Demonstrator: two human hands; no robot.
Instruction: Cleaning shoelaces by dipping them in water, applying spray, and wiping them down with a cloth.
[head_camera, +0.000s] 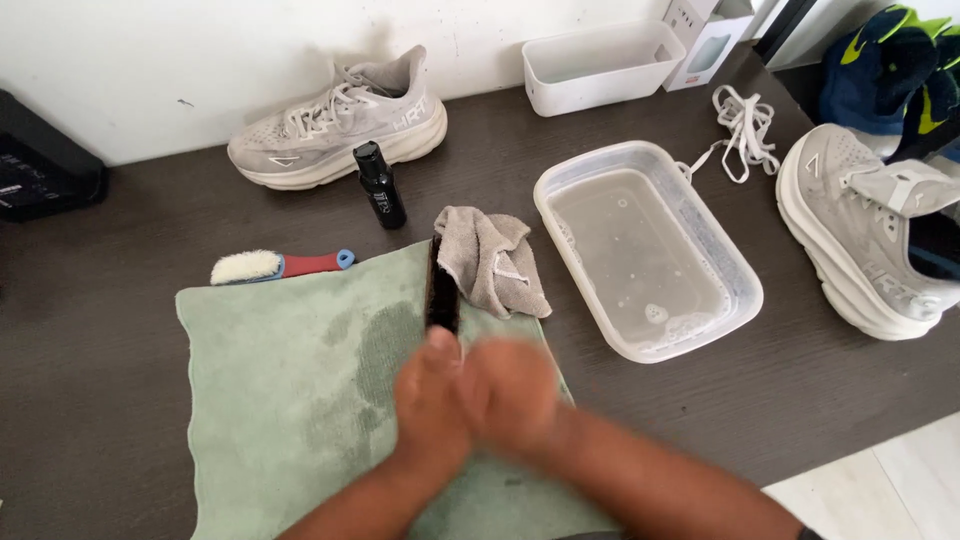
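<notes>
I see both of my arms come up from the bottom of the view, and they meet in the middle. My left hand (432, 392) and my right hand (512, 392) are pressed together, touching each other. Both hands look blurry, so I cannot tell where each finger sits. The fingers seem curled in, like loose fists. My arms are bare. The left thumb points up and away from me.

A grey sneaker (335, 120) and a black bottle (380, 186) are set by the wall. A water-filled plastic tub (740, 290), white laces (745, 130) and a second sneaker (870, 235) are placed rightward.
</notes>
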